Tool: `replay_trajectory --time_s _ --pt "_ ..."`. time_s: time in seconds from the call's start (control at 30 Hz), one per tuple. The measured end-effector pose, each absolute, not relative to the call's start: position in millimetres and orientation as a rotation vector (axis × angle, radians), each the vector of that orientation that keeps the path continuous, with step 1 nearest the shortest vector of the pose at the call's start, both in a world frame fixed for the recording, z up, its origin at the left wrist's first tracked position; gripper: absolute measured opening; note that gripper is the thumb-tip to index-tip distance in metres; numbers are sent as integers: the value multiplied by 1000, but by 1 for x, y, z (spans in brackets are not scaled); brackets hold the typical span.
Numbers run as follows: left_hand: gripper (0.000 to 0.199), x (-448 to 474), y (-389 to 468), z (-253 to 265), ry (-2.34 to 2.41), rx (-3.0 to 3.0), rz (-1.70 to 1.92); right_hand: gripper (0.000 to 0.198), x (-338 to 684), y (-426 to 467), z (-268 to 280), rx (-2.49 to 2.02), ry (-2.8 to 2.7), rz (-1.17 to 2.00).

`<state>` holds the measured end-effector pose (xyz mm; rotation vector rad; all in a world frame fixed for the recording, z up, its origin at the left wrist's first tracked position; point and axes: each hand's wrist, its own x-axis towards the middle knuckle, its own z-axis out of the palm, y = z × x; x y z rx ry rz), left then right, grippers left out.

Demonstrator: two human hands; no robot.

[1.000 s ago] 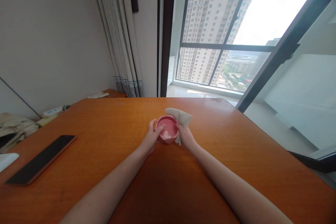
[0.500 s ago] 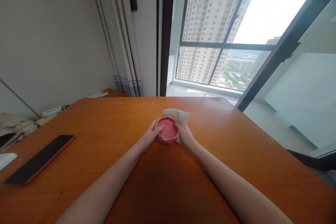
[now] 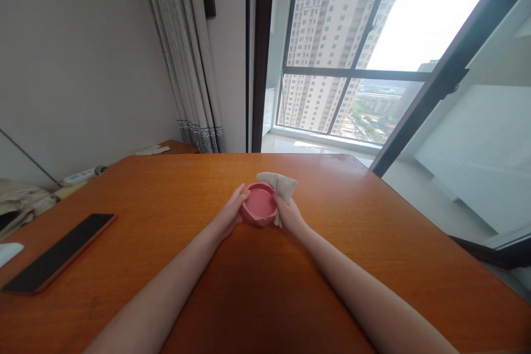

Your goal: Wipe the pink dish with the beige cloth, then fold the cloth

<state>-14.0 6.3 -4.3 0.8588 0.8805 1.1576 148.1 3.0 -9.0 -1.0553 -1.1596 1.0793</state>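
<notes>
between 2 hands [image 3: 231,213], pink bowl [image 3: 260,202]

Arms [image 3: 166,276] outstretched, left hand [image 3: 232,212] cupped, right hand [image 3: 291,217] pinching

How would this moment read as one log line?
left hand: grips bowl at its left | right hand: holds cloth at bowl's right | bowl: open side up | place: at table

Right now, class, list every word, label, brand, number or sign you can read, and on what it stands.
No text can be read anywhere.
Pink bowl and pale cloth: no lettering visible.
Dark flat object: none visible.
Long white strip: any markings too small and blurred to read.
</notes>
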Motion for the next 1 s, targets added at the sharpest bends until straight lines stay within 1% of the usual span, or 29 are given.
replay_trajectory --time_s 0.07,0.17,0.27,0.37,0.47,0.53,0.63,0.7,0.8,0.9,1.0 --pt "56 -15 10 -9 956 859 1168 36 147 3 -11 -1025 -1244 1110" --pt "47 -8 10 -14 992 851 1383 42 135 -4 -15 -1037 -1209 1095" --pt "46 -2 7 -13 911 882 1528 47 124 -12 -18 -1075 -1164 1033" --pt "44 -3 5 -9 889 961 1347 52 127 -12 -15 -1066 -1108 985" --pt "45 -9 7 -7 941 989 1125 55 138 -5 -11 -1041 -1097 1028" --pt "41 -11 9 -8 972 983 1124 57 141 -3 -11 -1027 -1137 1079" --pt "35 -8 9 -12 1003 921 1306 58 132 -7 -14 -1051 -1139 1103" --pt "37 -5 6 -14 1006 875 1451 60 122 -13 -16 -1093 -1114 1116" --pt "49 1 -2 -12 1027 973 1554 61 111 -19 -19 -1146 -1067 1107" --pt "63 4 -8 -6 1002 1162 1515 61 115 -16 -18 -1172 -973 1050" --pt "65 1 -7 -1 983 1172 1417 58 126 -9 -14 -1124 -967 1067"
